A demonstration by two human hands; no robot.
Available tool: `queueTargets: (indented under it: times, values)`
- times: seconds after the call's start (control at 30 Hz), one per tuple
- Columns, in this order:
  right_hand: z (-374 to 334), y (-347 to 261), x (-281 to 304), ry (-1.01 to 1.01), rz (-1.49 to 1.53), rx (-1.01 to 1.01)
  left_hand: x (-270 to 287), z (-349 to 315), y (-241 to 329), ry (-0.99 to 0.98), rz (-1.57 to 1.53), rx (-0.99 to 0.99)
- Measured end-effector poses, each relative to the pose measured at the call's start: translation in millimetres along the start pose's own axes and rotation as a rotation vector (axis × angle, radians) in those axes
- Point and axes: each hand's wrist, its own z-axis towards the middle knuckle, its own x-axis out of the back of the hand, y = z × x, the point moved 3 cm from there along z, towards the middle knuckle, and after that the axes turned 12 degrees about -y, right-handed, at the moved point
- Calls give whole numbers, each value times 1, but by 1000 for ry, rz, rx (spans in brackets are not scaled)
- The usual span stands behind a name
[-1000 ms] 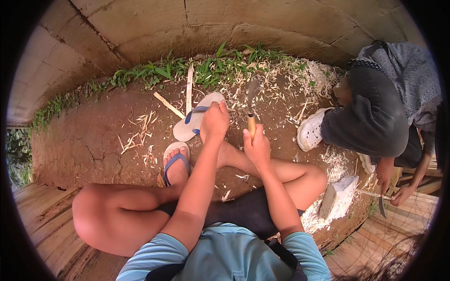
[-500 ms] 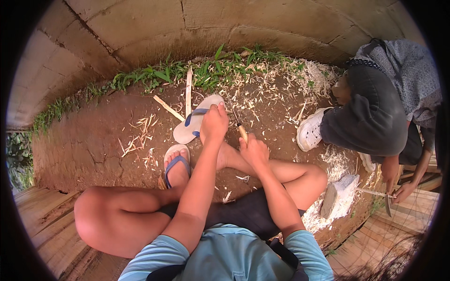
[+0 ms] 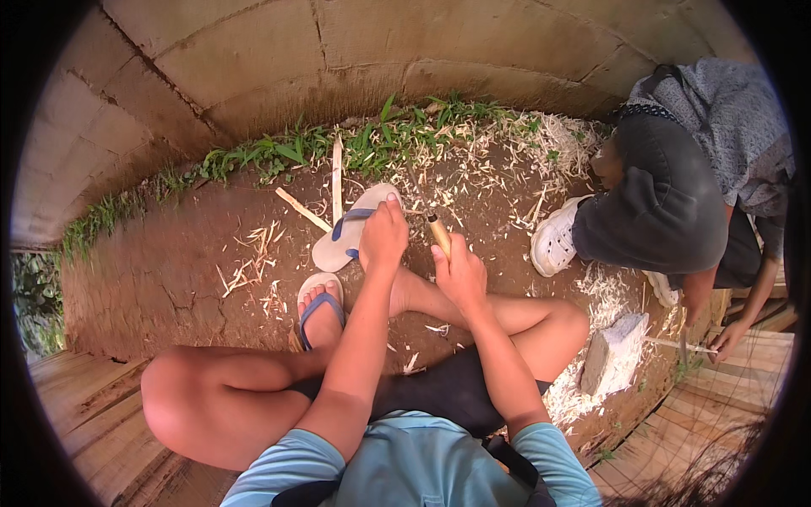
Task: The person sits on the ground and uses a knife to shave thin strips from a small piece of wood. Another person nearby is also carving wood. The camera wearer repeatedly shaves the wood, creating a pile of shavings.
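My right hand is wrapped round the pale wooden handle of a knife. Its dark, thin blade points up and away, hard to make out against the soil. Just left of it, my left hand is closed in a pinch. A short end of a thin stick pokes out of its fingers toward the knife; the rest is hidden in the hand. Beneath my left hand lies a loose beige flip-flop with blue straps. My other foot wears the matching flip-flop.
Two pale wood strips and scattered shavings lie on bare soil. Grass lines a block wall. At right, a co-worker in a white shoe holds a thin strip beside a shaving-covered block. Wooden slats lie below.
The thin stick's end now shows beside my left hand, and the knife's handle sits slightly higher. The co-worker's blade has shifted left along their strip.
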Motion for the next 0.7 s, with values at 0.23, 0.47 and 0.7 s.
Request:
queueTargets:
  times: [0.23, 0.47, 0.7]
  values:
    - [-1, 32, -29, -348, -257, -263, -3, -2, -2, 28, 31, -20]
    - [0, -2, -2, 17, -7, -97, -2, -1, 0, 17, 78, 3]
    - [0, 23, -21, -334, -222, -281, 1, -1, -2, 68, 121, 28]
